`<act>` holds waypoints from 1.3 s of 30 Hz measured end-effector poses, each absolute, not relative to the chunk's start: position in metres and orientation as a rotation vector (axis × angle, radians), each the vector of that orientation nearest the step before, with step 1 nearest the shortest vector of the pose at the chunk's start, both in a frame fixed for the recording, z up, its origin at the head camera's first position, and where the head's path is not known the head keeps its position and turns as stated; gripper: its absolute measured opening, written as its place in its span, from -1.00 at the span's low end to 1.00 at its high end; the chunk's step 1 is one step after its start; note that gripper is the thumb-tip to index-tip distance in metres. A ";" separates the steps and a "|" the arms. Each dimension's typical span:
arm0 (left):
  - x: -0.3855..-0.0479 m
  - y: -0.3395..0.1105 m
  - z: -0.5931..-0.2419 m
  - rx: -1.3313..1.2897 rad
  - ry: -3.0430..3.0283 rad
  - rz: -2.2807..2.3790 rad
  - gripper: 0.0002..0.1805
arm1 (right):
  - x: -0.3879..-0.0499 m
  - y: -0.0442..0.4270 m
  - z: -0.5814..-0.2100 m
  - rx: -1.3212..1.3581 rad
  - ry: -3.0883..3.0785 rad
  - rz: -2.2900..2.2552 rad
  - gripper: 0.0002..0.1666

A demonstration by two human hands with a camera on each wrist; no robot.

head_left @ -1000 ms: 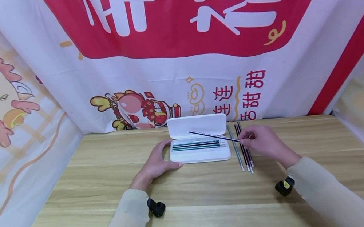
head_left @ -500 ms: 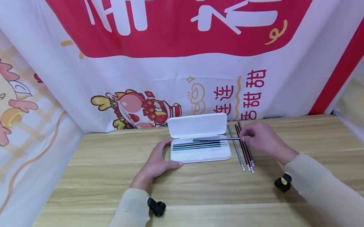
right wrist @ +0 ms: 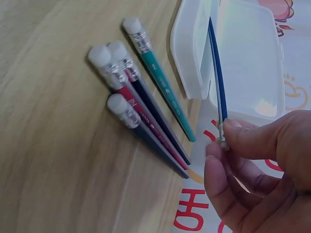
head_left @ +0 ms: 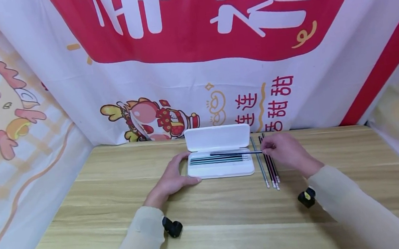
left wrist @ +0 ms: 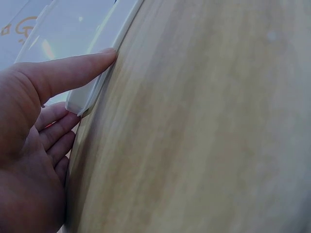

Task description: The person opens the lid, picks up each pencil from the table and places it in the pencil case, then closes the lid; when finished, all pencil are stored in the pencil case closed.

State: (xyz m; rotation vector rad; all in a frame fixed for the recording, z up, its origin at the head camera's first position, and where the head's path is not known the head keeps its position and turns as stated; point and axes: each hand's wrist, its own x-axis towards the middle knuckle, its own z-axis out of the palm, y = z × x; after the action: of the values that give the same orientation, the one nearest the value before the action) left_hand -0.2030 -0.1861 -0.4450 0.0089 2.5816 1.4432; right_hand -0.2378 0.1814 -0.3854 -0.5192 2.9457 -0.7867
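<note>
A white plastic pencil case (head_left: 222, 171) sits with its lid raised at the back of the wooden table; several dark and green pencils (head_left: 215, 160) lie inside. My left hand (head_left: 170, 179) holds the case's left end, thumb (left wrist: 82, 68) along the front edge and fingers round the far side. My right hand (head_left: 286, 152) pinches a dark blue pencil (head_left: 236, 152) by its eraser end, its other end reaching over the case. In the right wrist view, that pencil (right wrist: 217, 68) slants between thumb and fingers. Whether its tip touches the case is unclear.
Right of the case lie a green pencil (head_left: 261, 164) and several dark and red pencils (head_left: 271, 169), eraser ends toward me. A printed cloth (head_left: 195, 80) hangs close behind the case. Wooden tabletop (head_left: 226, 218) stretches in front of it.
My right hand has lowered the blue pencil from a slant across the lid to nearly level over the case's back part. The left hand stays at the case's left end.
</note>
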 end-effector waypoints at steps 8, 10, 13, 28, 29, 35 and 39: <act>-0.203 -0.185 -0.446 -0.005 2.578 1.451 0.04 | -0.241 0.170 -0.391 -0.369 2.889 -0.952 -0.89; -0.203 -0.184 -0.446 0.000 2.581 1.449 0.05 | -0.241 0.167 -0.393 -0.351 2.890 -1.008 -0.89; -0.203 -0.183 -0.445 0.005 2.580 1.448 0.06 | -0.242 0.163 -0.398 -0.316 2.887 -1.078 -0.87; -0.203 -0.185 -0.447 -0.005 2.587 1.441 0.07 | -0.249 0.143 -0.413 -0.182 2.865 -1.231 -0.84; -0.203 -0.185 -0.447 -0.005 2.588 1.441 0.07 | -0.249 0.142 -0.414 -0.177 2.867 -1.241 -0.85; -0.203 -0.185 -0.447 0.000 2.590 1.442 0.07 | -0.247 0.137 -0.419 -0.157 2.880 -1.264 -0.84; -0.204 -0.185 -0.447 -0.005 2.592 1.442 0.07 | -0.248 0.135 -0.421 -0.132 2.896 -1.261 -0.82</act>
State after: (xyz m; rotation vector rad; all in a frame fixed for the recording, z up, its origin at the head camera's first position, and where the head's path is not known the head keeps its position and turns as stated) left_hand -0.2036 -0.1849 -0.4469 -0.0046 2.5920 1.4420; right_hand -0.2483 0.1348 -0.4213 -0.1321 2.8956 -1.2615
